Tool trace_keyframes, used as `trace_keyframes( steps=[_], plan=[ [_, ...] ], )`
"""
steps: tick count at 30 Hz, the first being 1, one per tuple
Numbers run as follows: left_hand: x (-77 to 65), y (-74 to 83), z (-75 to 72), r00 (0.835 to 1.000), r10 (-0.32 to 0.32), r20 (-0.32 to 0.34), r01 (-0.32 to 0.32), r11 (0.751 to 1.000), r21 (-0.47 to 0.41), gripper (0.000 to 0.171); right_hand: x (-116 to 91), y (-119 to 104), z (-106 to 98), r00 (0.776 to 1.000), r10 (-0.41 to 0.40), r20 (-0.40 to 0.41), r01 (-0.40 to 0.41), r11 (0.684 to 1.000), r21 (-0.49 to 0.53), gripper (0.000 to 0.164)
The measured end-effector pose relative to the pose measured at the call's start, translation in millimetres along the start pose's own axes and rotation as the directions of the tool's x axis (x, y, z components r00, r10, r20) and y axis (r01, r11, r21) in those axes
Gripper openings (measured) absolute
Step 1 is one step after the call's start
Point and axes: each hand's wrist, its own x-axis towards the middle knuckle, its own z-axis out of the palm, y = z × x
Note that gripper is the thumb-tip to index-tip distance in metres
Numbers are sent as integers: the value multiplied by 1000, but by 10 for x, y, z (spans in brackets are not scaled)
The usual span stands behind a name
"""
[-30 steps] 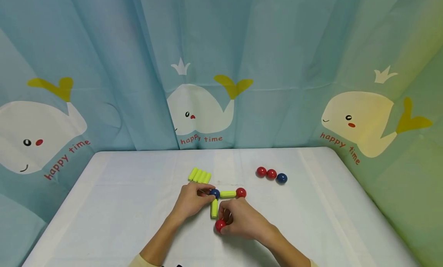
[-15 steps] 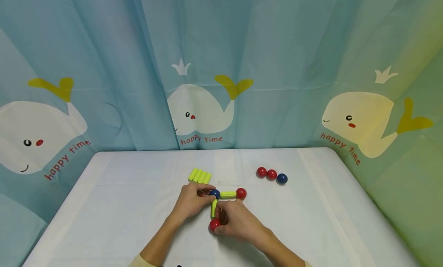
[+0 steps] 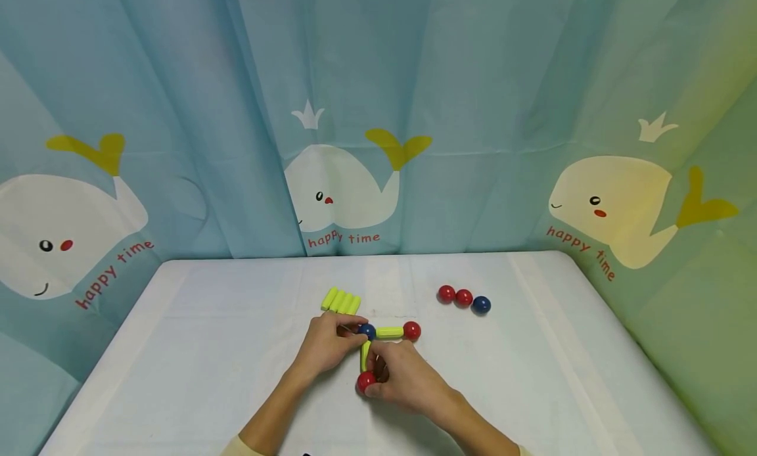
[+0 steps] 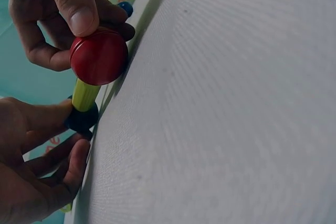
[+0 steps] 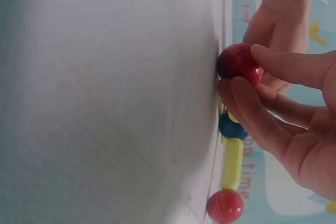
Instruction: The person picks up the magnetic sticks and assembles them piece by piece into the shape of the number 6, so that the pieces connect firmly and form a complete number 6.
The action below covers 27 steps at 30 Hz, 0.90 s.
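Thumb and fingers of my left hand pinch a blue ball at the corner of an L-shaped piece. From that ball a yellow-green rod runs right to a red ball. A second rod points toward me. At its near end my right hand grips another red ball between thumb and fingers. In the left wrist view this red ball meets the rod in line. Fingers of the right hand cover part of that rod in the head view.
Several loose yellow-green rods lie side by side just behind my left hand. Further right, two red balls and a blue ball sit in a row. A whale-print curtain stands behind the white table.
My right hand has moved slightly left with the red ball, bringing it from beside the near rod's end to in line with it. The left hand stays on the blue ball.
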Motion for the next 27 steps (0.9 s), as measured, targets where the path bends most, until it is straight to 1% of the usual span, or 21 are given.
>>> trace_keyframes(
  steps=[13,16,20,23,27],
  plan=[
    [-15,23,0,1000,-1,3,1,1000,17,23,6,6,8,1000,-4,-8,4,1000,-9,27],
    [-15,24,1,1000,-13,2,13,1000,18,23,7,12,-3,1000,-7,-1,7,1000,-5,27],
    [-10,20,1,1000,-3,-2,3,1000,15,22,9,22,-52,1000,8,6,-8,1000,15,25],
    [-5,15,-1,1000,19,-3,-19,1000,15,22,15,41,-112,1000,10,-20,-9,1000,7,24],
    [1,18,-3,999,33,-2,-33,999,10,23,29,100,-211,995,4,-96,-8,999,-45,23]
  ],
)
